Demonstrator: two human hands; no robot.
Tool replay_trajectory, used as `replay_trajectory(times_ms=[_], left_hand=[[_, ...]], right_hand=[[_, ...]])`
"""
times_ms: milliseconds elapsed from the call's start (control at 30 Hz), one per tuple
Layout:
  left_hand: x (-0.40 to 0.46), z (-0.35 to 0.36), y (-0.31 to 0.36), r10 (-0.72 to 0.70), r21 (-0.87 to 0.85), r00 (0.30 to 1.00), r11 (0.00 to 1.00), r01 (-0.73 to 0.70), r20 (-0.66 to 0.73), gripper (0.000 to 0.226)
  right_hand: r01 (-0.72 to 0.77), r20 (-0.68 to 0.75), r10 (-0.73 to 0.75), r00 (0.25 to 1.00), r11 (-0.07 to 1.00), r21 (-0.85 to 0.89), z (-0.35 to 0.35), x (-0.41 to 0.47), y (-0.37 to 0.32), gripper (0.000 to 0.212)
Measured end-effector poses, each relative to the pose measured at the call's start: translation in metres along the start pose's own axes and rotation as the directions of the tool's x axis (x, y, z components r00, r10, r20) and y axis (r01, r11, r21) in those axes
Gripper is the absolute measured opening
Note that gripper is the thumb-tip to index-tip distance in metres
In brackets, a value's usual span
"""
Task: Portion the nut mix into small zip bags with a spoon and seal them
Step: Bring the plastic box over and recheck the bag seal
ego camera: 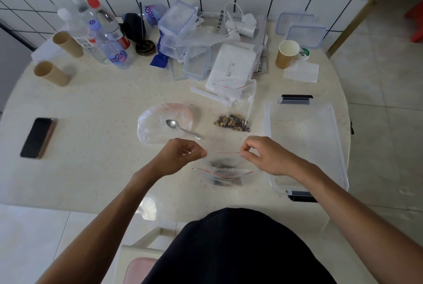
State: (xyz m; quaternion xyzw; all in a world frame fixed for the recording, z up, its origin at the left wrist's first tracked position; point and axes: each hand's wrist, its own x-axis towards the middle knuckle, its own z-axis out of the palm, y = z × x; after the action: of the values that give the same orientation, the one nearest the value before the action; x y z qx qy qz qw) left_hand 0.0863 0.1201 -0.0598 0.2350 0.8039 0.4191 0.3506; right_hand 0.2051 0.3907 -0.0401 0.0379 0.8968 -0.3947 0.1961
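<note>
Sealing a small zip bag (223, 157) above the surface (103, 105).
Left hand (180, 157) and right hand (263, 155) fingers pinch opposite ends of the zip strip; strip runs left-right between them; spoon (182, 129) lies just beyond the left hand.

Single head-worn wide-angle view, looking steeply down, close over table (91, 100)

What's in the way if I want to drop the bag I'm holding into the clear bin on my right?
Nothing visible. Both hands pinch the small zip bag at its strip, left hand, right hand. The clear bin lies open beside the right hand, with only bare table between.
</note>
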Motion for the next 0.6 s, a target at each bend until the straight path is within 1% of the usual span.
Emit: replay_trajectory(times_ms=[67, 167, 200, 267, 333, 400, 500, 600], left_hand=[[0.005, -0.002, 0.002, -0.04, -0.004, 0.999, 0.999, 0.04, 0.022, 0.023], [0.022, -0.012, 0.009, -0.035, -0.039, 0.999, 0.999, 0.034, -0.018, 0.036], [0.032, -0.016, 0.012, -0.032, -0.036, 0.999, 0.999, 0.03, -0.038, 0.037], [0.056, -0.021, 0.018, -0.025, 0.009, 0.995, 1.0, 0.026, -0.098, 0.027], [0.083, -0.022, 0.025, 0.009, 0.117, 0.987, 0.993, 0.01, -0.162, 0.026], [0.11, -0.021, 0.031, 0.076, 0.264, 0.978, 0.964, -0.022, -0.193, 0.036], [0.148, -0.015, 0.039, 0.149, 0.481, 0.975, 0.875, -0.054, -0.163, 0.055], [0.175, -0.007, 0.044, 0.104, 0.615, 0.989, 0.788, -0.015, -0.109, 0.061]], right_hand=[[0.0, 0.006, -0.001, 1.0, 0.999, 0.036, -0.003, 0.002, 0.0, 0.017], [0.035, -0.073, -0.027, 0.997, 0.994, 0.105, -0.015, 0.014, -0.001, 0.017], [0.043, -0.114, -0.032, 0.993, 0.995, 0.09, -0.022, 0.022, -0.001, 0.018], [0.031, -0.2, -0.028, 0.979, 0.999, 0.013, -0.035, 0.041, -0.001, 0.023], [0.004, -0.273, -0.033, 0.961, 0.994, -0.105, -0.048, 0.062, -0.002, 0.029], [-0.008, -0.318, -0.068, 0.946, 0.973, -0.231, -0.059, 0.082, -0.003, 0.038], [-0.083, -0.321, -0.052, 0.946, 0.916, -0.393, -0.069, 0.111, -0.002, 0.05], [-0.154, -0.271, 0.016, 0.963, 0.853, -0.498, -0.068, 0.131, 0.005, 0.056]])
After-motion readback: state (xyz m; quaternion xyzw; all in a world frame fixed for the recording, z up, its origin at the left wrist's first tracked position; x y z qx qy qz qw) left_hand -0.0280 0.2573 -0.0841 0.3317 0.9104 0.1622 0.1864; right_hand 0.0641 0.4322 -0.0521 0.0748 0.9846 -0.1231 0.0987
